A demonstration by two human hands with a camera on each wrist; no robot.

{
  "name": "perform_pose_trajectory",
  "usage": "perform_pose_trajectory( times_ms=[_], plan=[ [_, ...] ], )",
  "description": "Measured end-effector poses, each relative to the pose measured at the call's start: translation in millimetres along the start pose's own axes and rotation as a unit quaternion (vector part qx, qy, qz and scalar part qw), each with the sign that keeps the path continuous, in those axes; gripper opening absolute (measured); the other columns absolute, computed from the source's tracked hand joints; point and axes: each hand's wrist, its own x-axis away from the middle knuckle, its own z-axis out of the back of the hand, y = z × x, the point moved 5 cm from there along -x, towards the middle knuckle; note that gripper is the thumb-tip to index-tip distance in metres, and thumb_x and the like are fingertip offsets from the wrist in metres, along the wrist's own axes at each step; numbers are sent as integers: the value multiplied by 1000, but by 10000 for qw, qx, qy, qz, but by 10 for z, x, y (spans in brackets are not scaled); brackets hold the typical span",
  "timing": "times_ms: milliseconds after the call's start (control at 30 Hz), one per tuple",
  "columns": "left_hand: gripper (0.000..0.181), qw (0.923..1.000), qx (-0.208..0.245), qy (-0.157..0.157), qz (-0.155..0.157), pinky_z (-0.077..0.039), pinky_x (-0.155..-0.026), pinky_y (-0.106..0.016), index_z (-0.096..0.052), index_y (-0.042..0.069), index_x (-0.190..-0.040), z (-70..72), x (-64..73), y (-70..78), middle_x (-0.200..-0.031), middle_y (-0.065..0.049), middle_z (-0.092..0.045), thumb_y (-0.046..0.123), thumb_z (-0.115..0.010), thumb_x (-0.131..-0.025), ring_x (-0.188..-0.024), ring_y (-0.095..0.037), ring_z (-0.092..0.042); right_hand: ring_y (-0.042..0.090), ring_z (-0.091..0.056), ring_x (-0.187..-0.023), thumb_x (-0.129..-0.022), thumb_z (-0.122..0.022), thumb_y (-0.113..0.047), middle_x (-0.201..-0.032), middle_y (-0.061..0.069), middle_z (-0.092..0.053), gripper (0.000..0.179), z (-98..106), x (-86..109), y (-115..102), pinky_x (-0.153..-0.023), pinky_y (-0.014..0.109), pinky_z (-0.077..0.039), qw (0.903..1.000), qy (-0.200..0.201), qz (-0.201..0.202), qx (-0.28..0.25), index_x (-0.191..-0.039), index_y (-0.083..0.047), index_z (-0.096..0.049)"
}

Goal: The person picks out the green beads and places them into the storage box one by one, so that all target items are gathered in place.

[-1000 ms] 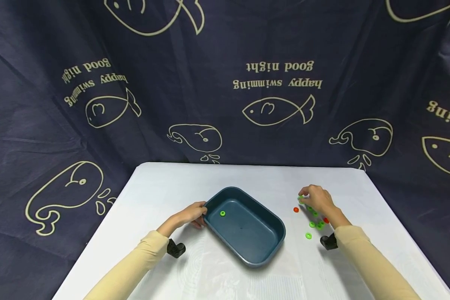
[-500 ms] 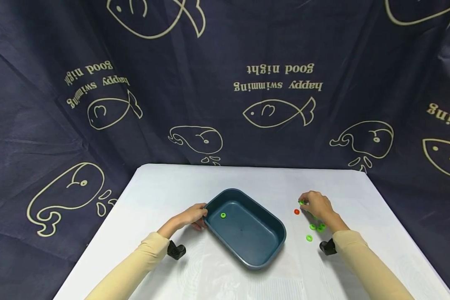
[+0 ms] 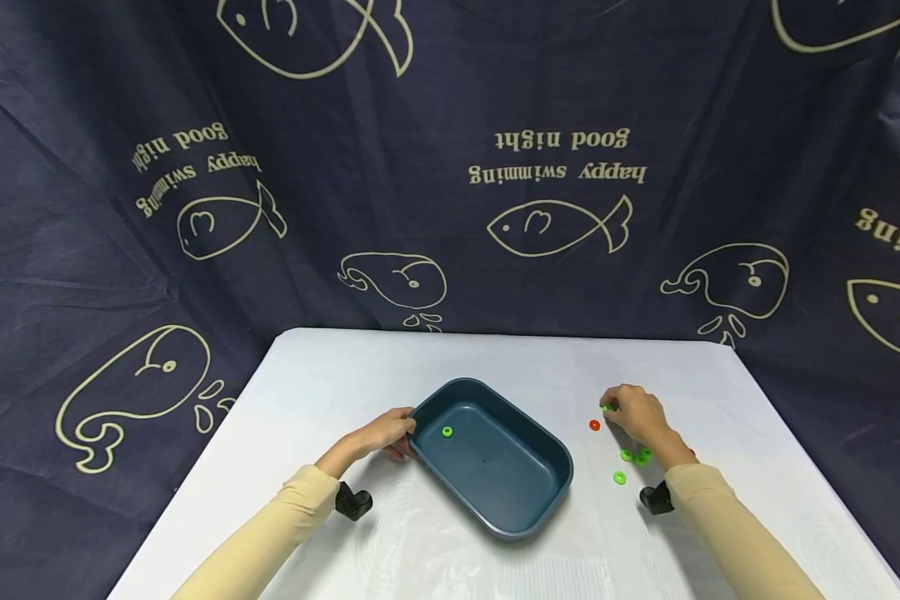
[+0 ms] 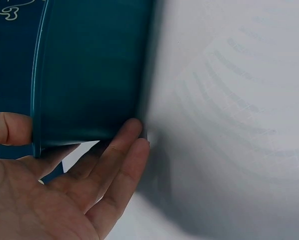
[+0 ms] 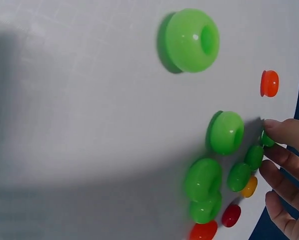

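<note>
Pinching a green ring bead [image 5: 268,140] thumb-to-finger in my right hand [image 3: 637,412] towards the far right corner of the tabletop [image 3: 330,367], I grip the left rim of the blue tray [image 3: 487,467] in my left hand [image 3: 384,431], presumably to steady it.

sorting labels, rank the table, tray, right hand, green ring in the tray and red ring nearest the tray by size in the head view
1. Table (largest)
2. Tray
3. Right hand
4. Green ring and red ring: too alike to rank
</note>
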Motion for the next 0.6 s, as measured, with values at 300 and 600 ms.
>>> perform_pose_trajectory(
  times_ms=[300, 600],
  plan=[
    [43, 10000, 39, -15, -15, -57, -61, -44, -44, -9, -123, 14, 15, 0, -76, -33, -64, 9, -37, -85, -77, -39, -68, 23, -63, -76, -76, -72, -9, -87, 10, -70, 16, 166, -7, -108, -64, 41, -48, 9999, 131, 20, -81, -92, -7, -72],
    [42, 10000, 23, -57, -11, -57, -61, -44, -45, -9, -123, 14, 10, 2, -67, -24, -65, 9, -36, -86, -74, -34, -69, 25, -65, -75, -75, -73, -9, -84, 10, -70, 17, 353, -30, -308, -61, 41, -49, 9974, 470, 523, -142, -92, -6, -73]
  ],
)
